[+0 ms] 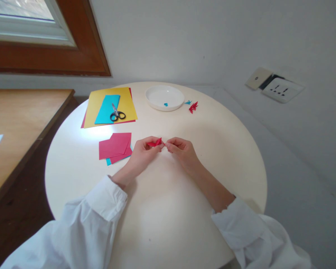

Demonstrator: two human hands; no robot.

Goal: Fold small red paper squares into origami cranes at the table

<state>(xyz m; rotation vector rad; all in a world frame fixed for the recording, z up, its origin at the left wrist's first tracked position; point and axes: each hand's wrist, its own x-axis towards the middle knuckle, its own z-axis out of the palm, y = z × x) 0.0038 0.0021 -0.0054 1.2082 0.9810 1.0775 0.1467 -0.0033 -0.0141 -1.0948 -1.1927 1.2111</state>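
Note:
Between my two hands, over the middle of the round white table (pixel 168 209), is a small folded red paper crane (pixel 156 142). My left hand (pixel 146 150) is closed on its body, the fingers partly covering it. My right hand (pixel 182 150) pinches at the crane's thin right end, thumb against forefinger; the fingertips hide that end. Left of my left hand lie red paper squares (pixel 116 145), overlapping, with a blue sheet (pixel 109 161) showing beneath them.
At the back left, black-handled scissors (pixel 117 114) rest on blue paper (pixel 105 112) over a yellow sheet (pixel 93 106). A white dish (pixel 156 101) holds a small blue piece (pixel 165 104). Right of it lie a blue folded crane (pixel 188 102) and red folded paper (pixel 193 107). Walls border the table.

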